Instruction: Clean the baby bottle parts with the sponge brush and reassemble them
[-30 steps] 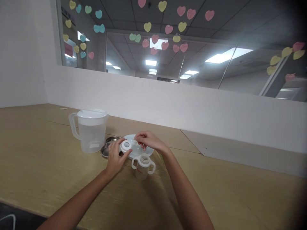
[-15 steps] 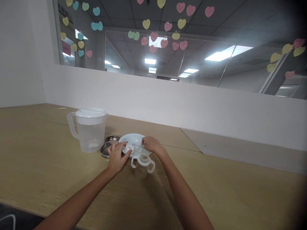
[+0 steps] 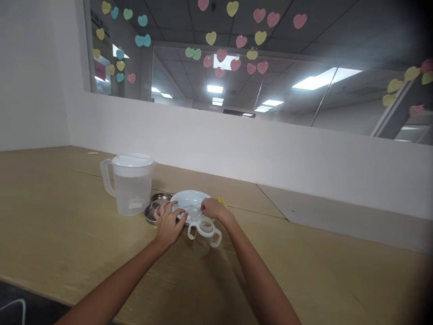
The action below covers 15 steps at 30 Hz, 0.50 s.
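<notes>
My left hand [image 3: 169, 223] is at the near left rim of a white plate [image 3: 187, 195]. Its thumb and forefinger come close together, and what lies between them is hidden. At the plate's right side my right hand [image 3: 214, 208] is closed on a thin stick-like tool, whose yellow end [image 3: 222, 201] shows behind the knuckles. Something clear and rounded [image 3: 194, 211] sits between the hands over the plate. Just in front of the plate stands a clear two-handled baby bottle [image 3: 202, 243], upright, its top uncovered.
A lidded clear plastic pitcher [image 3: 132, 192] stands on the wooden table [image 3: 84, 239], left of the plate. Shallow round metal dishes [image 3: 151, 212] lie between pitcher and plate. A white wall [image 3: 209, 144] with a window above it runs along the back.
The white ring at my left fingertips has dropped from sight, and those fingers have drawn nearer together. The yellow end has come into view behind my right hand. The whole view has shifted slightly.
</notes>
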Available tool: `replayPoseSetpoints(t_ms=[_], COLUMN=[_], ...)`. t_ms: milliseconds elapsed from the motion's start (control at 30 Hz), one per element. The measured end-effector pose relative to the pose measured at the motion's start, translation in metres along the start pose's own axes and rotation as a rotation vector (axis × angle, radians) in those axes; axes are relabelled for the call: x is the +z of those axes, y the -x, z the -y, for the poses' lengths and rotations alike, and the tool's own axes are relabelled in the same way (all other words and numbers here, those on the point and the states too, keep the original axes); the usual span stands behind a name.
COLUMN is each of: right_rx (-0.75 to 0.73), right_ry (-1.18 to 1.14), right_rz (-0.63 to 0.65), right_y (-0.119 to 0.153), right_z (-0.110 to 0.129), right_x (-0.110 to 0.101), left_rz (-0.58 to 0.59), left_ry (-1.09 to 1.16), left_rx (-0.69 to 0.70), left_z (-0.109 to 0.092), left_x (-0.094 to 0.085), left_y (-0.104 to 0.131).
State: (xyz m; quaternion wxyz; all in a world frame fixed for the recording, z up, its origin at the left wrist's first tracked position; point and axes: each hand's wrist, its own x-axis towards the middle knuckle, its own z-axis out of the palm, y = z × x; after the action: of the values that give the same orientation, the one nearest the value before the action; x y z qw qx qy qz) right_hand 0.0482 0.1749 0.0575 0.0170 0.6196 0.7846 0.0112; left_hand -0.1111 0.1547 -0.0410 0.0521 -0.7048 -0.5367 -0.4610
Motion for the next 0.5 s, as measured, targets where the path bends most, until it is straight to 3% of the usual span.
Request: replayPoseSetpoints(t_ms=[167, 233, 267, 333, 400, 467, 500], right_rx=[-0.025, -0.051, -0.062, -0.082, -0.099, -0.067, -0.026], right_ry=[-0.016, -0.049, -0.130, -0.243, -0.299, -0.344, -0.368], right_rz=[-0.126, -0.232, -0.343, -0.514, -0.606, -0.656, -0.670], right_y=[0.013, 0.027, 0.034, 0.050, 0.064, 0.074, 0.078], right_z=[-0.003, -0.004, -0.006, -0.013, -0.026, -0.045, -0.056], right_x=[-0.021, -0.039, -0.048, -0.059, -0.056, -0.038, -0.024], left_rz=[-0.084, -0.197, -0.289, -0.522, -0.747, -0.852, -0.885], left_ry=[0.017, 0.036, 0.054, 0.117, 0.218, 0.280, 0.289], left_rx=[0.088, 0.101, 0.082, -0.014, -0.158, -0.335, -0.502], left_z=[0.000, 0.006, 0.011, 0.030, 0.058, 0.093, 0.111], left_x=[-0.007, -0.017, -0.023, -0.037, -0.051, -0.061, -0.065], left_y=[-0.002, -0.009, -0.014, -0.025, -0.037, -0.049, -0.054])
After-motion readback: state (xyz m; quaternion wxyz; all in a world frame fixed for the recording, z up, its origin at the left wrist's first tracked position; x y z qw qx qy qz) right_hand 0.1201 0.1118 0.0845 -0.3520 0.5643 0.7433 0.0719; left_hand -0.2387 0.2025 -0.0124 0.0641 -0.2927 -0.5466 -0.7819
